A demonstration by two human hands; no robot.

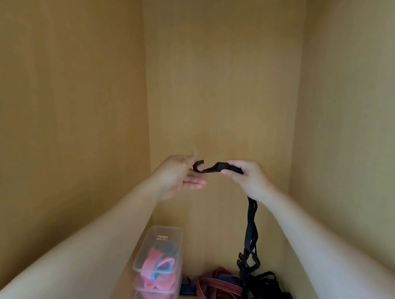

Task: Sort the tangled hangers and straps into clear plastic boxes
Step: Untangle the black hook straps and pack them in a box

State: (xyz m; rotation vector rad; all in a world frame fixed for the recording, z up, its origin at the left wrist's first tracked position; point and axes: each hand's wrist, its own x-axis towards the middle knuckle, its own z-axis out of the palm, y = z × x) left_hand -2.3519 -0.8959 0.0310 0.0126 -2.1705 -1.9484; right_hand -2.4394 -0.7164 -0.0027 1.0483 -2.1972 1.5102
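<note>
Up at centre, between both hands: black strap (251,224) with hook (210,170).
Pinched just behind hook by right hand (243,177); brushed at hook tip by slack-fingered left hand (181,173). Likely light, limp, snag-prone; tail down in tangle (252,289) at 5 o'clock. Best gripped at hook.

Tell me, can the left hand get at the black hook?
Probably yes: the left hand lies open right beside the hook, with nothing between them, while the right hand holds the strap.
</note>
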